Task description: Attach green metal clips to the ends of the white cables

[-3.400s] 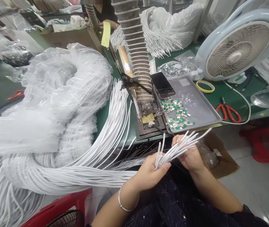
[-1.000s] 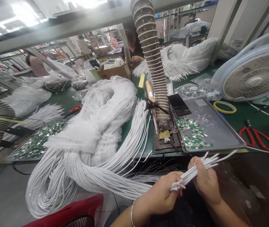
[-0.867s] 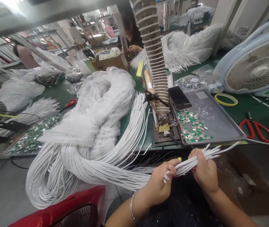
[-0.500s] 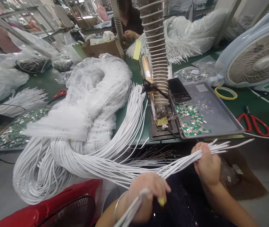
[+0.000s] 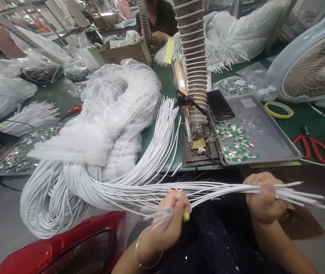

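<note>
My right hand (image 5: 266, 199) is closed round a bundle of white cables (image 5: 216, 186), whose loose ends stick out past it to the right. The bundle stretches back left to a large coil (image 5: 51, 201) hanging over the table edge. Left of centre, my left hand (image 5: 169, 217) is closed beside the bundle on some whitish strands, blurred, which look like cables. A small yellow piece (image 5: 186, 216) shows at its fingers. A bracelet (image 5: 139, 251) circles the left wrist.
Plastic-wrapped cables (image 5: 117, 102) lie on the green table. A soldering iron (image 5: 181, 76) stands by a ribbed hose (image 5: 193, 57). A metal tray (image 5: 273, 140) holds a phone (image 5: 221, 106) and small green-and-silver parts (image 5: 236, 142). Red-handled cutters (image 5: 313, 146), yellow tape (image 5: 279, 110) and a fan (image 5: 319, 72) are right. A person sits opposite.
My right hand has moved right and slightly down with the cable bundle, drawing it straighter. My left hand has risen and turned, and its whitish strands have swung up from the lower edge.
</note>
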`<act>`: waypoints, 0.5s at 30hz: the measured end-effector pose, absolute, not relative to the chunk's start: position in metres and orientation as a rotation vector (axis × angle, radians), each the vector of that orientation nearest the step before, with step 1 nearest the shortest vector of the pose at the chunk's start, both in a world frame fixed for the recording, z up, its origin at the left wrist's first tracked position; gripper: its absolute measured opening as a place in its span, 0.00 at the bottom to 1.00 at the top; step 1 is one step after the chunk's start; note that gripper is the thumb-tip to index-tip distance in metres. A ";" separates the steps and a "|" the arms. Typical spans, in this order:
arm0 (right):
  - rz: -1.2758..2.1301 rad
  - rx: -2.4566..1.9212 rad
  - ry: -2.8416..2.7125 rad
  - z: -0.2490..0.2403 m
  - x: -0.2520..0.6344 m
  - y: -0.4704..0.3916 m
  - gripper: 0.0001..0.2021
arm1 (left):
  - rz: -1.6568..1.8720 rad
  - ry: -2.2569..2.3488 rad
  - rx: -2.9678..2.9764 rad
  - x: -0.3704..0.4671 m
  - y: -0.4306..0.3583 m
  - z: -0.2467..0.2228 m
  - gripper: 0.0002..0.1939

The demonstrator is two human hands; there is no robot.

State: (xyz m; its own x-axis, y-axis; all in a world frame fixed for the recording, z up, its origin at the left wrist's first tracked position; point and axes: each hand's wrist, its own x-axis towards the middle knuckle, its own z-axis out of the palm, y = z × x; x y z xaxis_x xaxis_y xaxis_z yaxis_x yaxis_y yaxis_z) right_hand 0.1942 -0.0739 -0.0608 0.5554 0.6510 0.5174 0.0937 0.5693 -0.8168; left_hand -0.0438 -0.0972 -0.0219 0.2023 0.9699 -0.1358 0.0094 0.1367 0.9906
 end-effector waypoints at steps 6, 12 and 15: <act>0.497 -0.972 -1.633 -0.054 0.174 -0.082 0.11 | 0.911 0.979 1.038 0.013 -0.062 -0.048 0.19; 0.455 -1.005 -1.904 -0.076 0.146 -0.073 0.10 | 1.031 0.951 0.775 0.022 -0.052 -0.049 0.19; 0.489 -0.983 -1.952 -0.090 0.135 -0.074 0.08 | 1.096 0.967 0.715 0.022 -0.048 -0.046 0.18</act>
